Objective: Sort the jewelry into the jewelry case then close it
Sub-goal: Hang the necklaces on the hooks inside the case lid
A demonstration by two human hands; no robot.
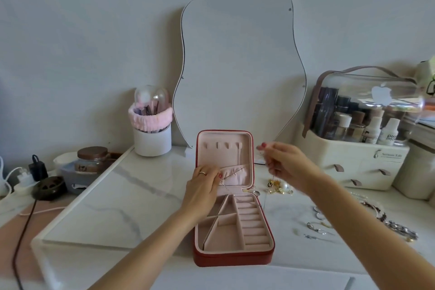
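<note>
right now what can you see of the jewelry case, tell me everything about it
The jewelry case is a small rectangular box, red outside with what looks like a soft pale pink lining. It lies open on the white marble-look table, lid standing upright toward the mirror. The lid holds a row of small hooks above a gathered pocket. The base has angled compartments on the left and a ribbed ring-roll column on the right, all looking empty. The left hand pinches at the pocket's edge, where a thin chain hangs.

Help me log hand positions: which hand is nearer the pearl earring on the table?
Right. The right hand hovers just above and left of the pearl earring; the left hand is across the open jewelry case, at its lid pocket.
</note>
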